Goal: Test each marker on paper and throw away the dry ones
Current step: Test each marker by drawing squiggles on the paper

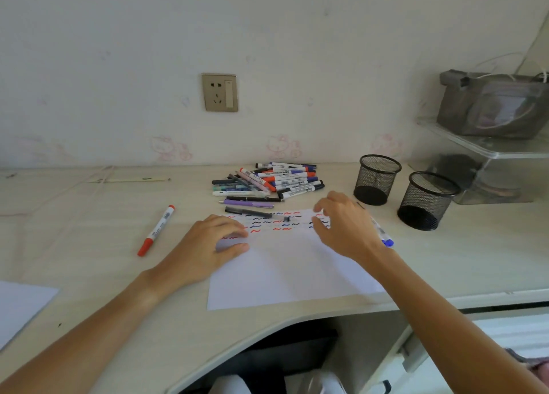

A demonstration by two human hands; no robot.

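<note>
A white sheet of paper [285,272] lies on the desk, its far part covered in short red, blue and black squiggles. My left hand [208,245] rests on the sheet's left edge, fingers relaxed, holding nothing. My right hand [344,227] hovers over the sheet's right edge with fingers loosely spread. A blue marker [383,236] lies on the desk just behind that hand, partly hidden. A black pen [255,213] lies across the paper's top. Behind it sits a pile of markers and pens [273,181]. A red marker [156,230] lies alone to the left.
Two black mesh pen cups [376,180] [426,200] stand at the right. A clear shelf [487,150] with a grey pouch [493,105] is at the far right. Another white sheet [20,307] lies at the left edge. The desk's curved front edge [267,325] is close to me.
</note>
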